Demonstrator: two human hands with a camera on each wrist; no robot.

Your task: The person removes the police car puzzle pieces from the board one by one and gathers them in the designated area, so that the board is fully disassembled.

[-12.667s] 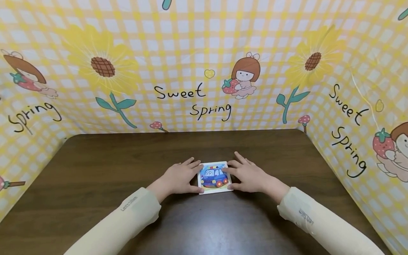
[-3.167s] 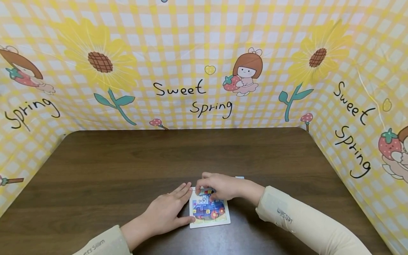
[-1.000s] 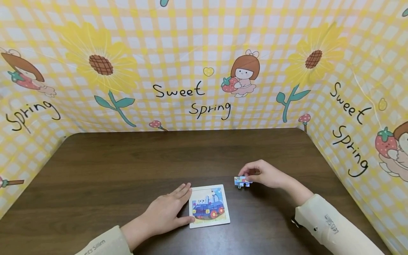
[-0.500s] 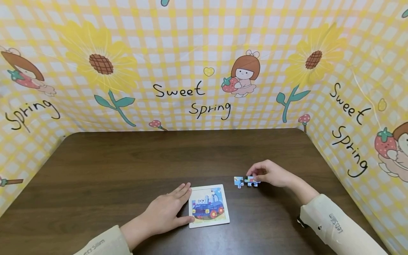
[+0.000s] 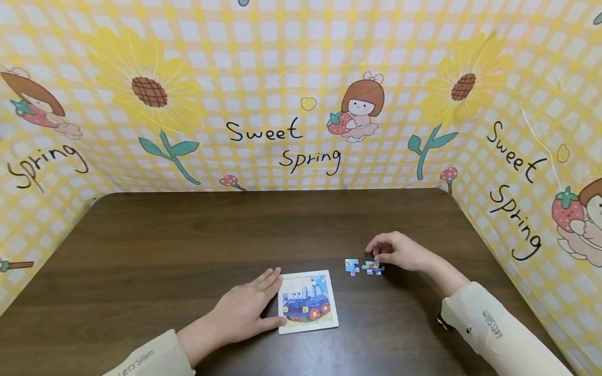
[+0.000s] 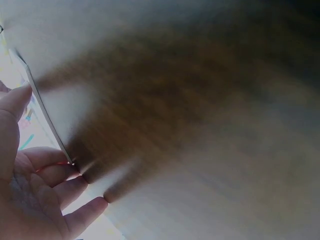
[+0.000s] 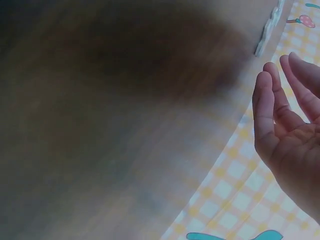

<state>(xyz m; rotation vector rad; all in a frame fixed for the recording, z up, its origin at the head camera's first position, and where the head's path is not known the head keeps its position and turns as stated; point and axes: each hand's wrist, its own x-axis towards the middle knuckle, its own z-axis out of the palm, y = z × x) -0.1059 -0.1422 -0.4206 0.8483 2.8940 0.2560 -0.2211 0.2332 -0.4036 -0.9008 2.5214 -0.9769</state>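
Observation:
In the head view, a square jigsaw puzzle tray (image 5: 298, 283) with a blue cartoon car lies on the table, its upper left part bare. My left hand (image 5: 242, 313) rests along the tray's left side, fingers straight, thumb at the lower left corner. The left wrist view shows that hand's thumb (image 6: 17, 102) touching the tray's edge. Two loose puzzle pieces lie right of the tray: a light blue one (image 5: 351, 267) and one with red and yellow (image 5: 373, 268). Just behind the latter hovers my right hand (image 5: 402, 252), fingers loosely bent, holding nothing.
The dark brown wooden table (image 5: 211, 224) carries the tray and pieces. Around its back and sides hangs a yellow checked cloth (image 5: 263, 68) with sunflowers and lettering. A dark object sits at the right sleeve's cuff (image 5: 443, 321).
My right hand pulled the red-and-yellow piece rightward, away from the light blue one, then let it go and lifted slightly. Earlier the picture was whole and the tray farther back. The left hand stays put.

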